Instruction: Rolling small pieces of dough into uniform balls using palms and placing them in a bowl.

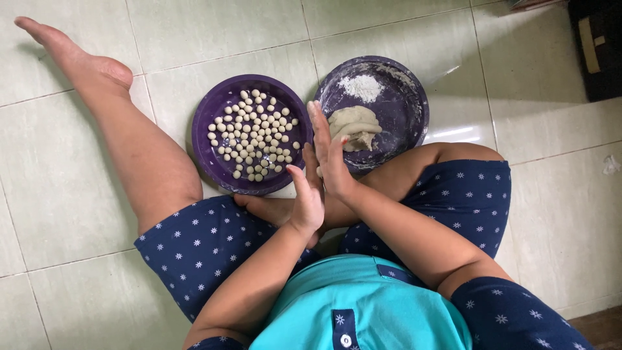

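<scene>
Pressed palm to palm just before the round purple plate of pale dough lump and white flour, the left hand and right hand were judged to be rolling a dough piece, hidden between them. Its axis could not be told; fingers pointed away toward the plate. Dropping it onto the purple plate of small pale dough balls, left of the flour plate, would call for parted palms.

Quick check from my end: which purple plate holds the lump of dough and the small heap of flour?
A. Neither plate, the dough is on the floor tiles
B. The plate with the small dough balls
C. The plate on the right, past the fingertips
C: the dough lump and flour heap lie in the right purple plate, while the left purple plate holds only small dough balls.
</scene>
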